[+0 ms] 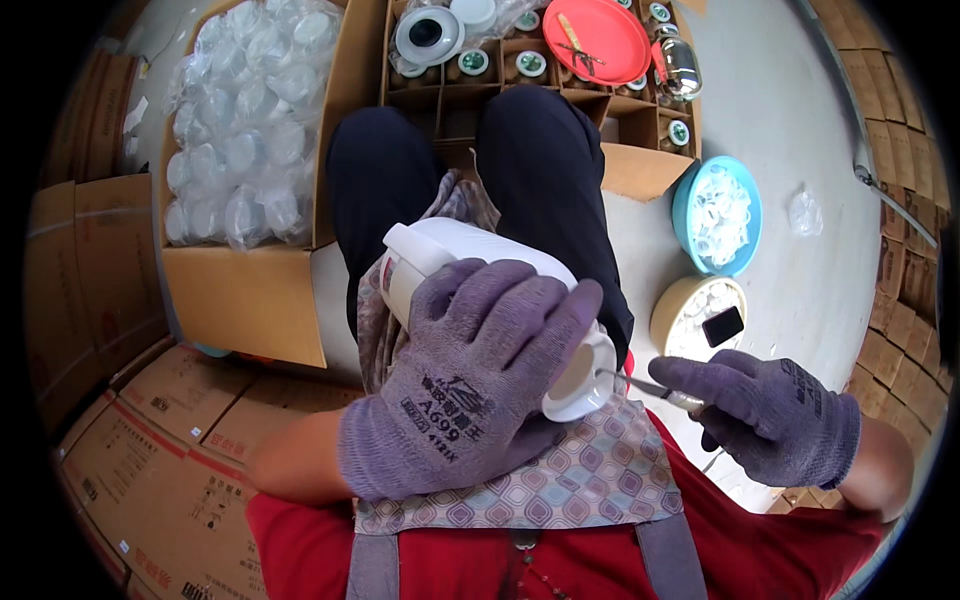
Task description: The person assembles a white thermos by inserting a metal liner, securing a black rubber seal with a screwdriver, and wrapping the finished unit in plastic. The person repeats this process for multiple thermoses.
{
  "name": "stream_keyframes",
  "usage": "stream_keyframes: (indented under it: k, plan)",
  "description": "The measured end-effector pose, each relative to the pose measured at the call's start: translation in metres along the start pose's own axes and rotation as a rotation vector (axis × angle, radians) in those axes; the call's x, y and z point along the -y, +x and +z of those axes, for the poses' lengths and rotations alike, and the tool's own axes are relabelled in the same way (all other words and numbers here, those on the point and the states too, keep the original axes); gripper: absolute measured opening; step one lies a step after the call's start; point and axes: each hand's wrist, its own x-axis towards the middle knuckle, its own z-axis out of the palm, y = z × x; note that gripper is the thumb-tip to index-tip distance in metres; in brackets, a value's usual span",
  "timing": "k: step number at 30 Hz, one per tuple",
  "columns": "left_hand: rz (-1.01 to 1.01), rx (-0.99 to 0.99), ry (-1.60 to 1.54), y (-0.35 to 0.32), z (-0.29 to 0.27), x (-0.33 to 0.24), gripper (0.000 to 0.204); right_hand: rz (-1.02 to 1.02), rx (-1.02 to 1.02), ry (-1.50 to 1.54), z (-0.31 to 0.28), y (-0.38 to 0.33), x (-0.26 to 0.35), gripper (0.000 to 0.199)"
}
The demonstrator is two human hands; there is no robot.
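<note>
A white vacuum jug (500, 245) lies on its side across my lap, one round end (583, 385) turned toward my right. My left hand (475, 370), in a purple-grey work glove, is wrapped over the jug's body and clasps it. My right hand (765, 410), gloved the same way, is closed round a thin metal-shafted tool (637, 383), its index finger stretched along it. The tool's tip meets the rim of the jug's round end. Most of the tool's handle is hidden by the fingers.
A carton (240, 290) of bagged white round parts stands left of my knees. Ahead, a divided carton (600, 105) holds bottle-like liners and a red plate (597, 40). To the right sit a blue basin (683, 215) and a cream tub (665, 325) with white parts and a black phone-like object (723, 326).
</note>
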Motion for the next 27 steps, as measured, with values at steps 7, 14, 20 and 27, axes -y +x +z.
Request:
stream_keyframes:
  k: [7, 14, 20, 27]
  plan:
    - [0.098, 0.024, 0.120, 0.011, 0.009, 0.003, 0.067, 0.001, -0.091, -0.186, 0.009, 0.008, -0.002, 0.057]
    - [0.075, 0.016, 0.170, 0.025, 0.030, 0.002, 0.069, 0.077, -0.139, -0.405, 0.013, 0.010, 0.002, 0.063]
    - [0.069, 0.031, 0.139, 0.036, 0.038, -0.001, 0.070, 0.204, -0.074, -0.445, 0.009, 0.010, 0.004, 0.057]
    - [0.068, -0.004, 0.175, 0.037, 0.045, -0.006, 0.069, 0.142, -0.136, -0.486, 0.019, 0.014, 0.003, 0.051]
